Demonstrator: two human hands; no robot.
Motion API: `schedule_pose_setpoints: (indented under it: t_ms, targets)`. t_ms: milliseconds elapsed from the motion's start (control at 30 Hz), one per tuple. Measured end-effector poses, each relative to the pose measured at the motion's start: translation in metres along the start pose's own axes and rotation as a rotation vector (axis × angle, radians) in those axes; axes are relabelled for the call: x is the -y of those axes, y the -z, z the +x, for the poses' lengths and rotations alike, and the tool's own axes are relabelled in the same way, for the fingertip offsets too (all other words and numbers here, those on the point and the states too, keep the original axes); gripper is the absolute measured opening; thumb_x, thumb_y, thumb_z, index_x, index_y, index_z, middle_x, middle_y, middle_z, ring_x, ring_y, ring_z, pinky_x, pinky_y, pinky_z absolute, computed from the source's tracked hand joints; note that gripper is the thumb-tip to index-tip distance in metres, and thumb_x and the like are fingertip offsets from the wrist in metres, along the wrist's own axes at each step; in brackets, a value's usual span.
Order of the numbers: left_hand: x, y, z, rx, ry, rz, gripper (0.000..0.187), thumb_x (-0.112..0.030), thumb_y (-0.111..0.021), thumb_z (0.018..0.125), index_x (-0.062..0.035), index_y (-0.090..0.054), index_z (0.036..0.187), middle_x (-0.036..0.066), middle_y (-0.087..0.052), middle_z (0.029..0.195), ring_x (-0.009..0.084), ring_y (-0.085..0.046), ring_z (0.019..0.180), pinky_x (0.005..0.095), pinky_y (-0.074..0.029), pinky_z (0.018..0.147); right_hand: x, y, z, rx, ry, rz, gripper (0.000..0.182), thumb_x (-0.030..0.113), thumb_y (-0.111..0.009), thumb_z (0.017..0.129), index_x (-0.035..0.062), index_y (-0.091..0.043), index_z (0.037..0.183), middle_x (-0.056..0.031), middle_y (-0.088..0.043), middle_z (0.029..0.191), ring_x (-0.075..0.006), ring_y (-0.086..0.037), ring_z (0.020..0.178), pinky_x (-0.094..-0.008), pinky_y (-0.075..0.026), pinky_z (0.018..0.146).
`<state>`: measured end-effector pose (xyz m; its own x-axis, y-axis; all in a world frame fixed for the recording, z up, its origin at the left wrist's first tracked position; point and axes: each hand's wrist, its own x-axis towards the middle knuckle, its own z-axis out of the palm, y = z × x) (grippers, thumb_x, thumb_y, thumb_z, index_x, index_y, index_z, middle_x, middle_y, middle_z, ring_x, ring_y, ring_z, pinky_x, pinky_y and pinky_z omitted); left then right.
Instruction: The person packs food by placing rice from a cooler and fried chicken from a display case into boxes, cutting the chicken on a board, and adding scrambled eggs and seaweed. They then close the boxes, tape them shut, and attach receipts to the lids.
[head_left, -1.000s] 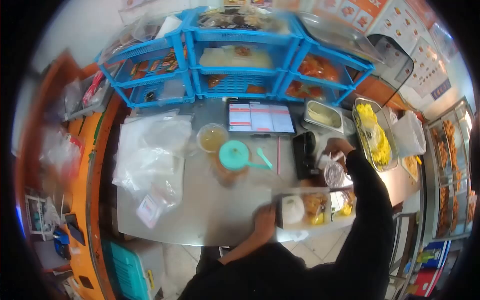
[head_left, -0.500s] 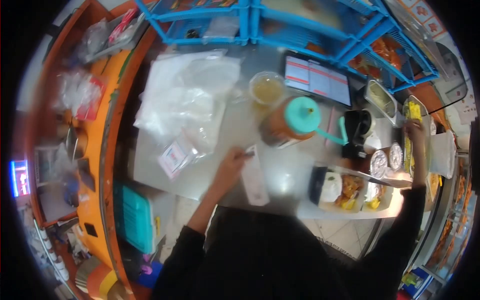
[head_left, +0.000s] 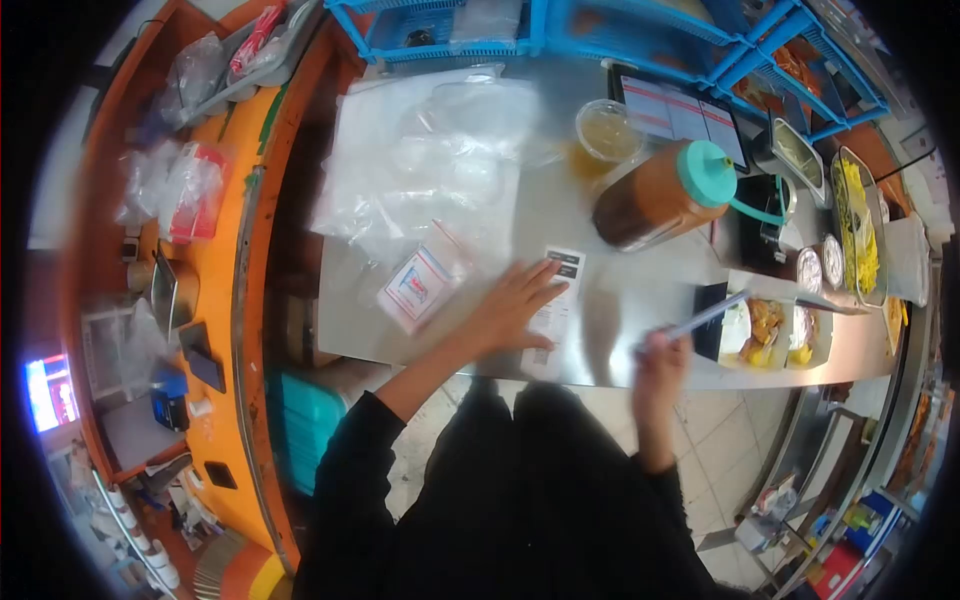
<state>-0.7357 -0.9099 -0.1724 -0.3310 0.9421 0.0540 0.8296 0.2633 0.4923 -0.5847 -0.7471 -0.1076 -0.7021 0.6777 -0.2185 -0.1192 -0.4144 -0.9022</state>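
My left hand (head_left: 512, 308) lies on the steel counter with its fingers spread over a printed paper receipt (head_left: 553, 322). Part of the receipt is hidden beneath the fingers. Blurred by motion, my right hand (head_left: 660, 378) is at the counter's front edge, closed around a slim, light-coloured pen (head_left: 708, 316). The pen points up and to the right, towards an open food box (head_left: 765, 352) holding rice and browned pieces. Left of the receipt rests a small clear packet (head_left: 417, 288) with a printed label.
A brown sauce bottle (head_left: 655, 205) with a teal lid stands behind the receipt, near a cup of pale liquid (head_left: 610, 132) and a tablet (head_left: 680, 108). Clear plastic bags (head_left: 430, 150) cover the back left. Trays, one with yellow shreds (head_left: 862, 235), line the right.
My left hand has let go of the receipt's top end and now lies flat on it. From the yellow-shred tray, my right hand has come back to the front edge with a pen.
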Motion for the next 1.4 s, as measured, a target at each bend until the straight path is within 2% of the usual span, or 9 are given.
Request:
schedule_pose_setpoints:
  t_ms: [167, 367, 767, 900, 967, 1033, 1167, 1300, 1400]
  targets:
    - [-0.008, -0.005, -0.001, -0.090, 0.095, -0.064, 0.088, -0.045, -0.068, 0.059, -0.0025, -0.030, 0.126, 0.014, -0.020, 0.137, 0.0247, -0.016, 0.129, 0.0440, -0.008, 0.104, -0.098, -0.051, 0.008, -0.139, 0.366, -0.427, 0.018, 0.003, -0.059, 0.075, 0.0031, -0.044, 0.065, -0.0025, -0.050, 0.058, -0.0066, -0.044, 0.050, -0.0218, -0.037, 0.045]
    - [0.005, 0.009, -0.006, 0.024, -0.042, -0.127, 0.095, -0.042, -0.075, 0.048, -0.0036, -0.033, 0.123, 0.016, -0.017, 0.138, 0.0268, -0.014, 0.129, 0.0421, -0.009, 0.104, -0.108, -0.051, -0.001, -0.277, 0.400, -0.784, 0.028, 0.005, -0.060, 0.074, 0.0014, -0.042, 0.053, -0.0053, -0.045, 0.045, -0.0076, -0.037, 0.040, -0.0225, -0.033, 0.041]
    - [0.006, 0.004, -0.005, 0.000, -0.056, -0.119, 0.102, -0.048, -0.074, 0.045, -0.0037, -0.029, 0.126, 0.016, -0.016, 0.138, 0.0272, -0.013, 0.129, 0.0427, -0.009, 0.104, -0.107, -0.042, -0.001, -0.213, 0.493, -0.807, 0.022, 0.000, -0.056, 0.070, 0.0005, -0.040, 0.055, -0.0043, -0.040, 0.045, -0.0083, -0.034, 0.041, -0.0237, -0.029, 0.039]
    - [0.005, 0.002, -0.002, 0.044, -0.019, -0.090, 0.105, -0.051, -0.073, 0.046, -0.0022, -0.026, 0.127, 0.016, -0.013, 0.139, 0.0269, -0.011, 0.129, 0.0440, -0.007, 0.104, -0.073, -0.027, 0.020, -0.447, 0.508, -0.857, 0.012, -0.001, -0.060, 0.068, 0.0008, -0.051, 0.076, -0.0089, -0.049, 0.061, -0.0123, -0.044, 0.054, -0.0251, -0.036, 0.050]
    - [0.003, -0.002, -0.003, 0.028, -0.031, -0.101, 0.106, -0.052, -0.072, 0.047, -0.0003, -0.025, 0.127, 0.016, -0.012, 0.139, 0.0265, -0.010, 0.130, 0.0440, -0.005, 0.105, -0.046, -0.002, 0.037, -0.408, 0.708, -1.206, 0.032, 0.003, -0.061, 0.065, 0.0036, -0.053, 0.096, -0.0140, -0.051, 0.082, -0.0218, -0.050, 0.074, -0.0315, -0.040, 0.063]
    - [0.003, -0.001, -0.001, 0.072, 0.050, -0.094, 0.106, -0.052, -0.072, 0.048, 0.0011, -0.025, 0.126, 0.016, -0.012, 0.139, 0.0263, -0.009, 0.130, 0.0446, -0.003, 0.105, -0.028, 0.032, 0.033, -0.670, 0.865, -1.533, 0.051, 0.008, -0.064, 0.063, 0.0081, -0.048, 0.112, -0.0166, -0.047, 0.096, -0.0314, -0.046, 0.090, -0.0383, -0.038, 0.074]
    - [-0.002, -0.004, -0.009, -0.026, -0.071, 0.056, 0.101, -0.049, -0.072, 0.051, 0.0003, -0.025, 0.127, 0.017, -0.025, 0.133, 0.0298, -0.017, 0.126, 0.0464, -0.005, 0.104, -0.012, 0.068, 0.029, -0.927, 0.617, -1.637, 0.031, 0.016, -0.066, 0.066, 0.0102, -0.056, 0.094, -0.0161, -0.046, 0.093, -0.0319, -0.047, 0.088, -0.0398, -0.040, 0.071]
    - [0.000, -0.008, -0.014, -0.184, -0.403, 0.133, 0.098, -0.040, -0.075, 0.052, -0.0015, -0.026, 0.128, 0.019, -0.026, 0.131, 0.0335, -0.021, 0.123, 0.0459, -0.015, 0.102, -0.010, 0.077, 0.023, -0.751, 0.740, -1.390, 0.011, 0.012, -0.062, 0.072, 0.0061, -0.056, 0.077, -0.0134, -0.048, 0.088, -0.0306, -0.048, 0.080, -0.0368, -0.040, 0.067]
    - [-0.007, -0.008, -0.017, -0.069, -0.030, -0.212, 0.097, -0.038, -0.076, 0.053, -0.0004, -0.025, 0.128, 0.019, -0.027, 0.129, 0.0322, -0.022, 0.124, 0.0423, -0.018, 0.101, -0.013, 0.053, -0.009, -0.613, 0.747, -1.291, 0.006, 0.009, -0.060, 0.073, 0.0058, -0.055, 0.075, -0.0105, -0.051, 0.080, -0.0294, -0.049, 0.075, -0.0368, -0.039, 0.065]
